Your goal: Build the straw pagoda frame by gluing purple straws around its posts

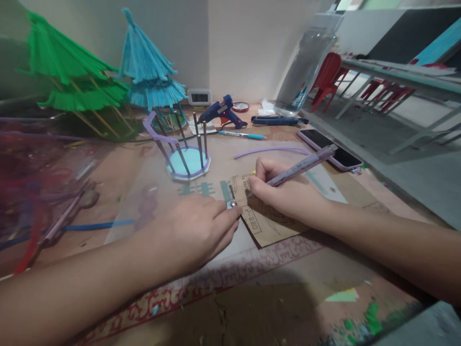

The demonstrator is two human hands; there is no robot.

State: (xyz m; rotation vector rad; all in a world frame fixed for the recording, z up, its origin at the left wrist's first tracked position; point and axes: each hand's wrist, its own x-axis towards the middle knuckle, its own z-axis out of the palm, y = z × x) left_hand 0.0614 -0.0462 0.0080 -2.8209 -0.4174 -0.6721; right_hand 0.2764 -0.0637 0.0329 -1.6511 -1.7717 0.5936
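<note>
My right hand [284, 192] grips a purple pen [302, 166], its tip down near a piece of brown cardboard [273, 226] printed with "P-220" and dark line drawings. The side of that hand rests on the cardboard. At the cardboard's left edge, my left hand [201, 223] has its fingers closed together around a small shiny silver piece [233, 203], mostly covered by the fingertips. Behind my left hand stands a light-blue octagonal base [185, 161] with several upright dark sticks and a purple fuzzy strip [154, 127] bent around one of them.
A green tiered fuzzy model [68, 62] and a blue one [146, 62] stand at the back left. Behind lie a glue gun [223, 113], a blue pen [245, 135], a dark cutter [279, 120] and a phone [329, 149]. A large clear bottle [302, 72] stands back right.
</note>
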